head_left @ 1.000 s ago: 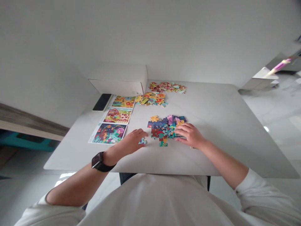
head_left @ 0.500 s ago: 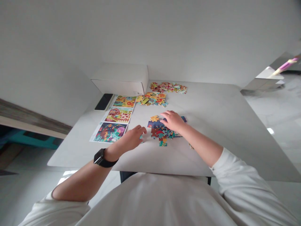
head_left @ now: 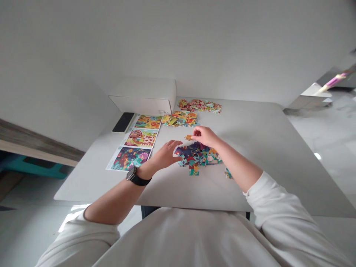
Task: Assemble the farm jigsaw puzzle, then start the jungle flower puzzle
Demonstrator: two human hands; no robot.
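Between the thumb and fingers of my right hand (head_left: 205,136) is an orange-yellow puzzle piece (head_left: 188,137), held just beyond a heap of dark, many-coloured puzzle pieces (head_left: 198,157). My left hand (head_left: 167,155) is at the heap's left edge, thumb and fingers apart around its nearest pieces, gripping none that I can see. One teal and yellow piece (head_left: 194,170) sticks out at the near side of the heap. A small loose piece (head_left: 228,173) lies to the right, partly beside my right forearm.
Left of the heap lies a sheet with three printed pictures (head_left: 140,138), a phone (head_left: 124,122) beside it. A white box (head_left: 141,104) stands behind. Yellow puzzle pieces (head_left: 180,118) and a pinkish-red pile (head_left: 200,105) lie at the back of the white table (head_left: 264,148).
My right hand has gone from the dark heap to the yellow piece and pinched it. My left hand has moved right, up to the heap, its fingers opening wider.
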